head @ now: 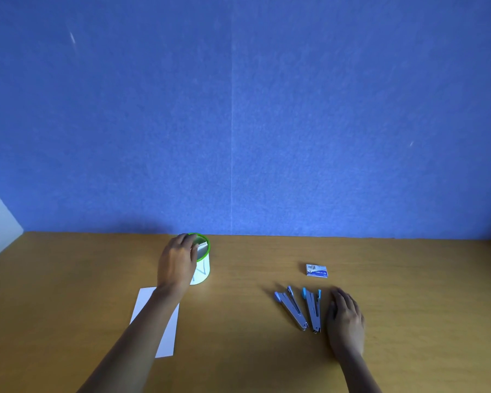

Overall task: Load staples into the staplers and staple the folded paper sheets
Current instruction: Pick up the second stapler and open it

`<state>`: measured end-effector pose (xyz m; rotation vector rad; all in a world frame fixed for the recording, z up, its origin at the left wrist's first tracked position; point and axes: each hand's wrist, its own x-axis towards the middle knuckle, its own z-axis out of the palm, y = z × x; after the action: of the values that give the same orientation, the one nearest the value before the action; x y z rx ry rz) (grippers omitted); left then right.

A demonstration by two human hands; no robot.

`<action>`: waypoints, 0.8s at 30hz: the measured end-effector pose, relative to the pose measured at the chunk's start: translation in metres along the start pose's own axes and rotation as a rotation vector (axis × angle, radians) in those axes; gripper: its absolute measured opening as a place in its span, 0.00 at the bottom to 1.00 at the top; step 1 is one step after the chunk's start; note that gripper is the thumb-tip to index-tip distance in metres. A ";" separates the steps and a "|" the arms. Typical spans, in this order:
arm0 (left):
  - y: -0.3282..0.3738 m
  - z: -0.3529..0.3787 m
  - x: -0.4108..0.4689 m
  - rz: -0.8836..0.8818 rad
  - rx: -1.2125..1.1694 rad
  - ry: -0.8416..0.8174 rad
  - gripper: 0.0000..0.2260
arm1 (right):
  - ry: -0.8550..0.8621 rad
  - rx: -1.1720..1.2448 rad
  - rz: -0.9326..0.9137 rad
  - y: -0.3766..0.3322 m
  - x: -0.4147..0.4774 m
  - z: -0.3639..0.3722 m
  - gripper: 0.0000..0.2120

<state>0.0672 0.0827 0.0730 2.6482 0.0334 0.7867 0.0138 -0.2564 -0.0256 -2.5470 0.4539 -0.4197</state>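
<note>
Staplers point(298, 309) lie splayed, long axes pointing away, just left of the flat, relaxed right hand point(346, 321); the left hand point(177, 259) seemingly pinches folded sheets point(203, 246) in the cup point(203, 275).

Table top point(253, 350): wood-grain surface, yellow-brown, smooth, low satin sheen.
Wall panel point(323, 109): blue cloth, felt-like, matt, finely fuzzy.
Sheet point(168, 338): white paper, matt, smooth.
Cup point(203, 272): white body, plastic by the look, smooth; green rim translucent, glossy.
Staplers point(291, 307): grey arms, matt, metal or plastic cannot be told; brighter blue tips look plastic.
Staple box point(317, 270): printed card, slight gloss.
</note>
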 end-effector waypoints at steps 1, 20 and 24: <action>0.001 0.000 -0.003 0.014 -0.011 0.010 0.10 | -0.011 0.003 0.007 -0.001 0.001 -0.001 0.16; 0.021 0.019 -0.081 0.001 -0.078 0.002 0.18 | -0.113 -0.035 0.080 -0.049 -0.028 -0.007 0.21; 0.024 0.020 -0.090 0.015 -0.094 -0.016 0.14 | -0.026 0.075 0.112 -0.052 -0.028 -0.008 0.14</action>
<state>-0.0004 0.0421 0.0190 2.5687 -0.0270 0.7535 -0.0022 -0.2069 0.0029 -2.4384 0.5576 -0.3552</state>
